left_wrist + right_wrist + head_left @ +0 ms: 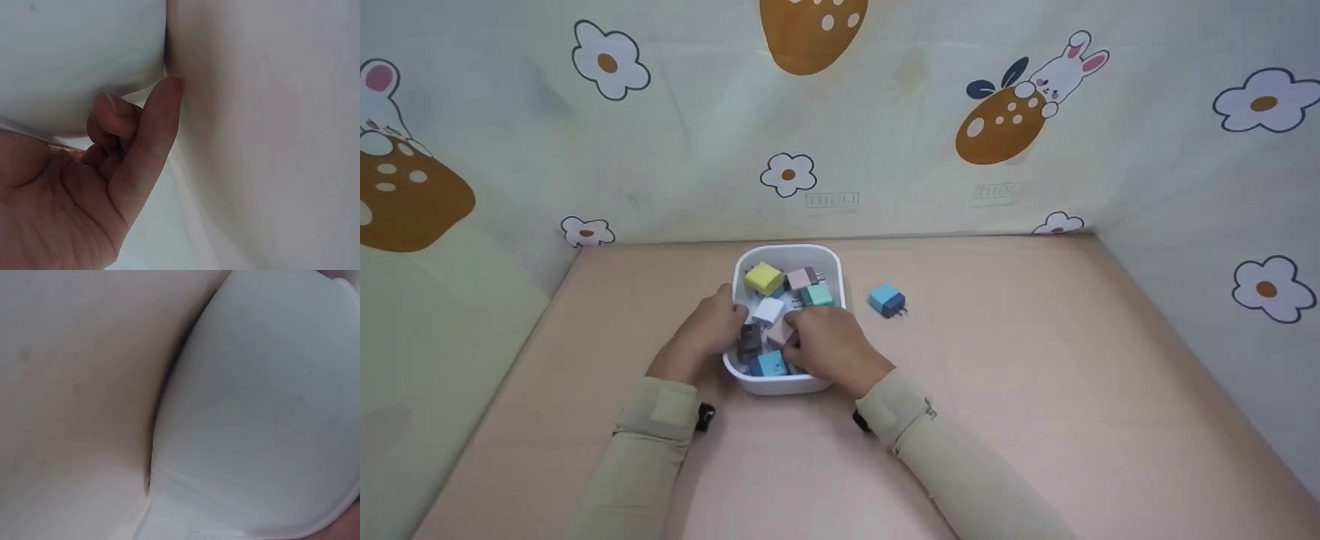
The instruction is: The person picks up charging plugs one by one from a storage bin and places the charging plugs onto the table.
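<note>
Pink adapter (780,332), 1 pc.: in white bin (784,386), nr. front half, R side. Right hand (832,341) reaches in over bin's R rim; thumb & index close together, appear to pinch pink adapter; other fingertips hidden. Around it, same bin: white adapter (769,310), just behind; dark adapter (749,341), L, by wall; blue adapter (769,364), front; green adapter (817,294), pink-&-grey adapter (799,279) & yellow adapter (765,277), toward back.

Bin: rounded corners, upright on desk (1035,337). Left hand (705,330) grips its L side, thumb over rim, fingers bent against outer wall (L wrist view). R wrist view: mostly bin's outer wall & desk; finger grip not shown.

Two-tone blue adapter (886,300), 1 pc.: on desk, R of bin, apart from it, prongs pointing R.

Surrounds: beige sleeves (656,427), both arms; pale backdrop (697,120) w/ flower & rabbit prints, back & sides.
</note>
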